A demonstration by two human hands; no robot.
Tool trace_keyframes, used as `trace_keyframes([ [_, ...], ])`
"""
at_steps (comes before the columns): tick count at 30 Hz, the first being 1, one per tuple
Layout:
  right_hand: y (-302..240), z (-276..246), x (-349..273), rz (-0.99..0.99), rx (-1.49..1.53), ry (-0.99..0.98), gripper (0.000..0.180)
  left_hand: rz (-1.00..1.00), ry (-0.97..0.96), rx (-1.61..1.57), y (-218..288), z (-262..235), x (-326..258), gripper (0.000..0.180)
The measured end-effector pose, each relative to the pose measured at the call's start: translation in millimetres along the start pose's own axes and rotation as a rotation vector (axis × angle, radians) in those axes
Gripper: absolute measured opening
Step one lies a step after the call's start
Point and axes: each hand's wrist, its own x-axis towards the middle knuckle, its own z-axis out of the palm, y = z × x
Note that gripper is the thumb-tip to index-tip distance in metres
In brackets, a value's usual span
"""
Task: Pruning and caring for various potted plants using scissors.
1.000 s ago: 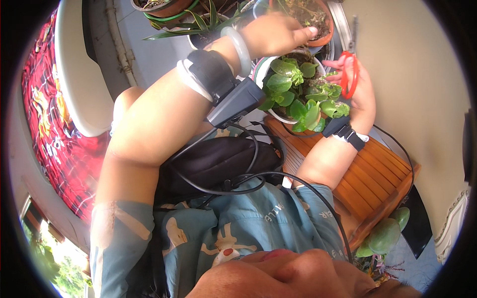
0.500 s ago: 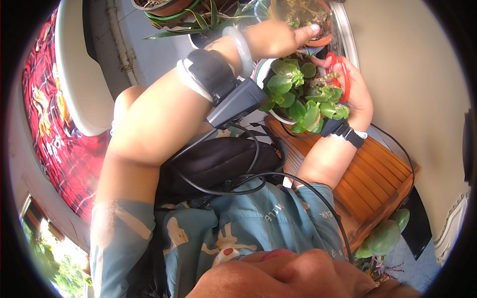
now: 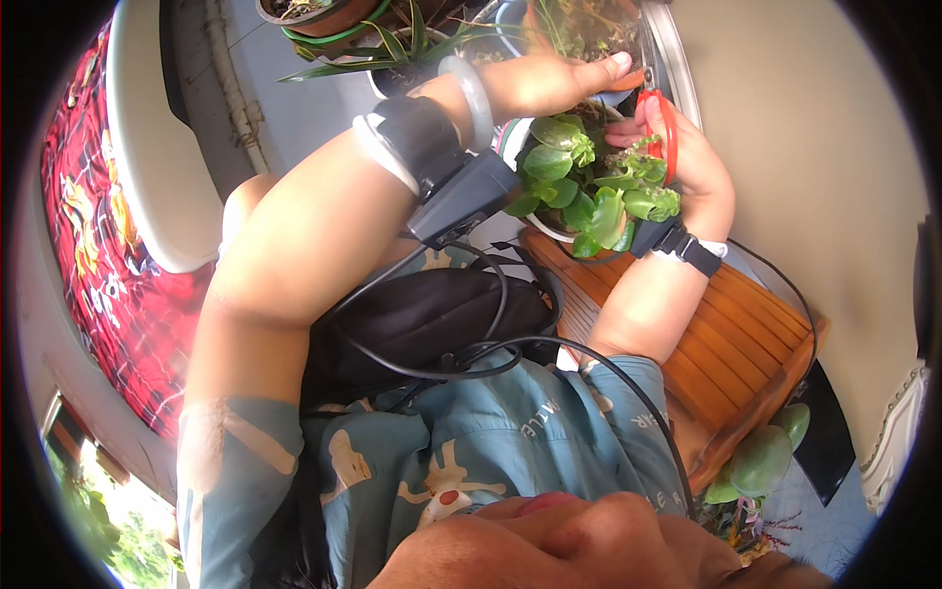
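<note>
Beige wall (image 3: 805,128), red scissors (image 3: 672,147) now nearer orange pot (image 3: 628,80)

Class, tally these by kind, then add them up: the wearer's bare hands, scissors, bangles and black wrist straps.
Hands: 2 (left hand, right hand)
Scissors: 1 (red-handled scissors, in the right hand)
Bangles: 1 (pale bangle, left wrist)
Black wrist straps: 2 (left strap, right strap)
Total: 6

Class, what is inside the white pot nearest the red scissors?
A broad-leaved green plant stands in the white pot. It covers much of the opening; whatever lies deeper down cannot be seen.
</note>
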Motion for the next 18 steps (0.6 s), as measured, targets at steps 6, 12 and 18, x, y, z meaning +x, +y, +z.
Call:
trace_keyframes([
  [6, 4, -9, -9, -0.026, -0.118, 0.04, 0.044, -0.106, 0.045, -0.271, -2, 7, 14, 0.079],
  [12, 5, -10, -13, -0.055, 0.028, 0.061, 0.046, -0.095, 0.277, -0.472, 1, -12, 20, 0.046],
  [18, 3, -20, -27, -0.234, 0.205, 0.359, 0.047, -0.094, 0.504, 0.243, -25, -24, 10, 0.057],
])
